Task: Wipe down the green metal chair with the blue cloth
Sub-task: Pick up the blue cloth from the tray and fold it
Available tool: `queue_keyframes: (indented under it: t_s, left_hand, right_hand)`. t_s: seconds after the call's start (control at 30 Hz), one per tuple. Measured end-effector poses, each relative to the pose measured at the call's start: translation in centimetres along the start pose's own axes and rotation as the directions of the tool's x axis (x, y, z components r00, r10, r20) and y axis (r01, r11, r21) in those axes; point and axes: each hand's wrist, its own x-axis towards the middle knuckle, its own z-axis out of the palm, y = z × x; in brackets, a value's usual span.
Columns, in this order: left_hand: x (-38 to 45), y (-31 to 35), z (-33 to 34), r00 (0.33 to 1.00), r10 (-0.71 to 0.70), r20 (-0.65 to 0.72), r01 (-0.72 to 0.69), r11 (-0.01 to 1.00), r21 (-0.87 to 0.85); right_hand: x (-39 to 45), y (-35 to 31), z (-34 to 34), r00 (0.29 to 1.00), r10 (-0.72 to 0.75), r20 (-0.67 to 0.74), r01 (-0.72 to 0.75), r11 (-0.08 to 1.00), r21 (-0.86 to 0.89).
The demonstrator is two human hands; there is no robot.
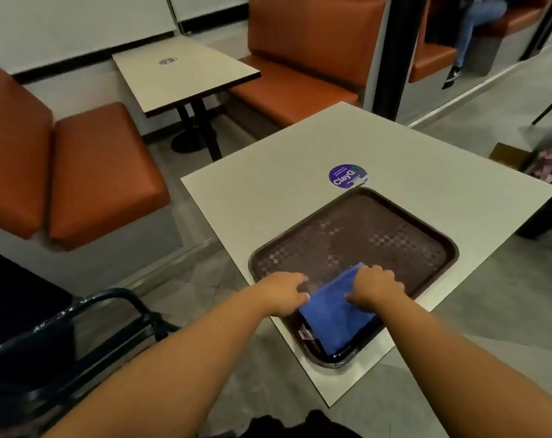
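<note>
While both arms reach forward over the floor, the left hand [285, 290] and right hand [374, 284] sit on the blue cloth [334, 314], which lies folded in the near corner of the brown tray [363, 222]. Left grip: fingers curled, pinching the cloth's left edge. Right grip: fingers curled over the cloth's far edge, thumb on top; looks like a hold, but motion blur makes that hard to confirm. Cloth partly overhangs the tray's near rim. Tray rests on the pale worktop [268, 200], at its near edge. Green metal chair [78, 336] is left of the tray and nearer the camera, on the floor, well apart from the cloth; only its curved tube frame shows, and neither hand touches it. Just beyond the tray, a round blue sticker [347, 176] on the worktop, touching the tray's far rim. Farther left of the tray: orange bench cushions [94, 172]. Beyond the tray: a second small table [183, 74] and an orange booth seat [303, 58].
</note>
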Motion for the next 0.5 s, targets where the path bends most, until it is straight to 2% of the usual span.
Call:
queue_keyframes:
  t_s: [0.17, 0.3, 0.37, 0.5]
  left_hand:
    - [0.4, -0.4, 1.4, 0.994, -0.039, 0.106, 0.052, 0.991, -0.127]
    - [0.5, -1.5, 1.5, 0.995, -0.046, 0.087, 0.066, 0.968, -0.240]
    - [0.4, -2.1, 1.5, 0.997, -0.044, 0.056, 0.059, 0.947, -0.316]
    - [-0.2, -2.7, 0.9, 1.000, 0.003, -0.019, -0.012, 0.891, -0.453]
  right_hand:
    - [0.2, 1.4, 0.9, 0.997, 0.067, -0.045, -0.071, 0.994, -0.082]
    - [1.3, 1.7, 0.6, 0.994, 0.095, 0.047, -0.095, 0.995, 0.012]
    - [1.4, 1.3, 0.0, 0.994, 0.033, 0.108, -0.038, 0.998, 0.044]
    - [-0.2, -0.9, -2.7, 0.963, -0.242, 0.120, 0.228, 0.967, 0.115]
